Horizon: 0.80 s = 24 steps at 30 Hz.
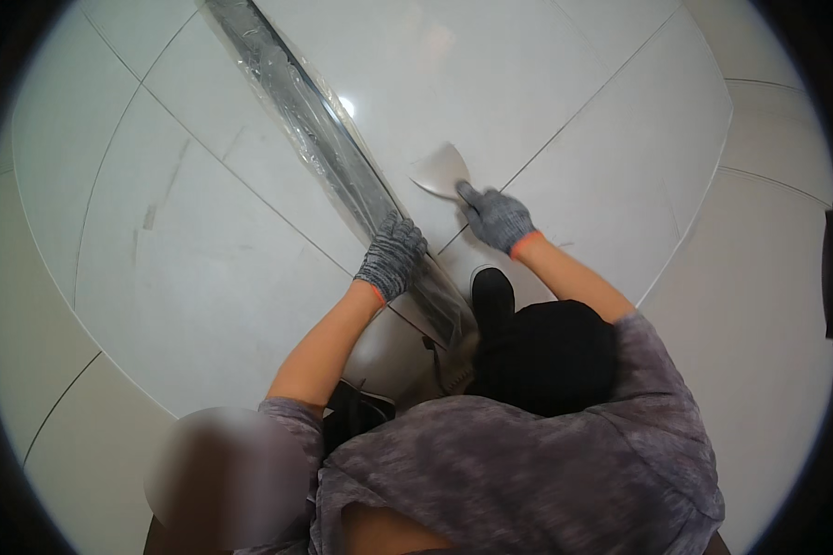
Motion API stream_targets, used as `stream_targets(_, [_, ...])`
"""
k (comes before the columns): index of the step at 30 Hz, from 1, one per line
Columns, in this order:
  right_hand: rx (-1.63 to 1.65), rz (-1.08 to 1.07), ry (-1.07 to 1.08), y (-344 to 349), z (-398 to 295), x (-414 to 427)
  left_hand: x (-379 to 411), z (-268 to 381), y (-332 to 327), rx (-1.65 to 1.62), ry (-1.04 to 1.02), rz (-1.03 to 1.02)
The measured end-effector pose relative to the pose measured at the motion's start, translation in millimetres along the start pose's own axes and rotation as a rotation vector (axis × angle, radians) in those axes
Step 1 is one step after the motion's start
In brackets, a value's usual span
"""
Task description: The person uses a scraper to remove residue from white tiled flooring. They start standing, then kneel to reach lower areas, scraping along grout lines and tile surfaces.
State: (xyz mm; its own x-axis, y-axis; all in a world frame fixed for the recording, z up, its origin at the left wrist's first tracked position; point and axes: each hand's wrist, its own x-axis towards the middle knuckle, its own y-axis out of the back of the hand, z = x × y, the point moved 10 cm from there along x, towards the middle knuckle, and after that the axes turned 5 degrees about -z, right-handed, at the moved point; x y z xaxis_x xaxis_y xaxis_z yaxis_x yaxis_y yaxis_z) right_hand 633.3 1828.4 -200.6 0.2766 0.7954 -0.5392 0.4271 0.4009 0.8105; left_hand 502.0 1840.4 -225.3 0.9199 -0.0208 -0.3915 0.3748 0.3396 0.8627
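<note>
A long, flat metal-looking profile (333,149) in clear plastic wrap lies slantwise across the tiled floor. My left hand (394,257), in a grey striped knit glove with an orange cuff, holds it near its close end, fingers over its right edge. What the wrap encloses is partly hidden by creases and glare. In my right hand (496,216), gloved in grey knit, is a wide-bladed scraper (444,171). Its blade points up and left, slightly blurred, to the right of the profile and apart from it. The handle is mostly covered by the glove.
Large pale glossy floor tiles (201,312) with dark joints surround the profile, with grey scuffs at left. My dark shoe (491,288) and black-clad knee (548,357) are close to the profile's end. A dark object (831,274) stands at the right rim. A blurred round patch covers the lower left.
</note>
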Motion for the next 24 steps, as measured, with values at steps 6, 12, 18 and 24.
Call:
stream_targets(6, [-0.085,-0.109,0.043,30,-19,40,2,-7,-13,-0.075,0.031,0.16])
stream_targets(12, [-0.088,-0.174,0.081,49,-45,110,5,-9,-9,-0.246,0.06,0.23])
stream_targets(18, [-0.146,-0.216,0.107,53,-50,112,2,-14,-30,-0.196,0.058,0.286])
stream_targets(24, [-0.179,-0.163,0.11,65,-67,135,-9,-14,-7,-0.272,0.042,0.353])
